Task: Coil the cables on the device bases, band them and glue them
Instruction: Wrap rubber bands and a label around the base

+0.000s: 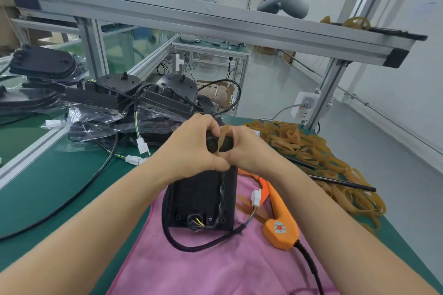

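Both hands are working at the far end of a black device base (203, 199) that is lying on a pink cloth (191, 266) on the green worktop (60, 187). The left hand (191, 148) and the right hand (247, 148) are each pinching a tan rubber band (221, 140), their fingers curled round it, stretching it over what looks like a coiled black cable bundle (212, 143), so the coiling on this base seems done and the banding is under way. Gluing appears still to come: the orange glue gun (279, 218) is lying untouched just right of the base. The lead with the white connector (256, 197) is trailing loose at the near right. To the far left, a pile of more bases (124, 100) with loose cables is waiting, and a heap of spare bands (318, 158) is lying to the right, so much of the job looks left.
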Action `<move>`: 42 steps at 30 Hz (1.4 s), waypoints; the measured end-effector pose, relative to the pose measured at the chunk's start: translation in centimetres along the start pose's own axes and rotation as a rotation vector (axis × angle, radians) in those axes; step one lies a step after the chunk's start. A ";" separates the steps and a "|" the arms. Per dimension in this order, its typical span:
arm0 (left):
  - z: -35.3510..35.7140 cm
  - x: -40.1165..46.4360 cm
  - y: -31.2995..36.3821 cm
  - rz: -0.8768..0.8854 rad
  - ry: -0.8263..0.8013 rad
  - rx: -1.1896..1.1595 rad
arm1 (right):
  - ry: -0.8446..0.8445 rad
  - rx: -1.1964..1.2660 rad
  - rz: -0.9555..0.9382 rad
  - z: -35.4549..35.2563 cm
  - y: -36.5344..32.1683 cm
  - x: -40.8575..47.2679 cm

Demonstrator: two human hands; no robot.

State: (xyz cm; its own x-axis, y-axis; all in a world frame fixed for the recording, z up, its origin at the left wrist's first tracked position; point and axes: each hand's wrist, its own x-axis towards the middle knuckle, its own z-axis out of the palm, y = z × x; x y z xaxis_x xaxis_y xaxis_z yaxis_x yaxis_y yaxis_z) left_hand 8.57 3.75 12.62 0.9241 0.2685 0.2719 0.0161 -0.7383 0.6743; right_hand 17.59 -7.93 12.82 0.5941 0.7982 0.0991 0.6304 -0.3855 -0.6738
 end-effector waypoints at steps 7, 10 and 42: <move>1.2 -0.4 0.8 -0.037 0.056 -0.021 | -0.030 -0.130 -0.033 0.0 -0.6 0.1; 0.8 -0.8 0.6 -0.062 0.026 -0.143 | -0.047 -0.132 -0.034 0.0 -0.5 0.1; -4.3 1.7 -3.8 -0.486 0.147 -0.498 | 0.147 0.000 -0.185 1.0 -0.3 -3.9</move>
State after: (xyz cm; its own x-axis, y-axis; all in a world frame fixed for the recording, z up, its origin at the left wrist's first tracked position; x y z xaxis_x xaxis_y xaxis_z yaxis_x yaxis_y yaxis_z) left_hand 8.39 9.65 13.52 0.7949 0.6023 -0.0735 0.2050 -0.1526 0.9668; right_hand 14.58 -10.41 11.92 0.5350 0.7794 0.3262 0.7351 -0.2391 -0.6344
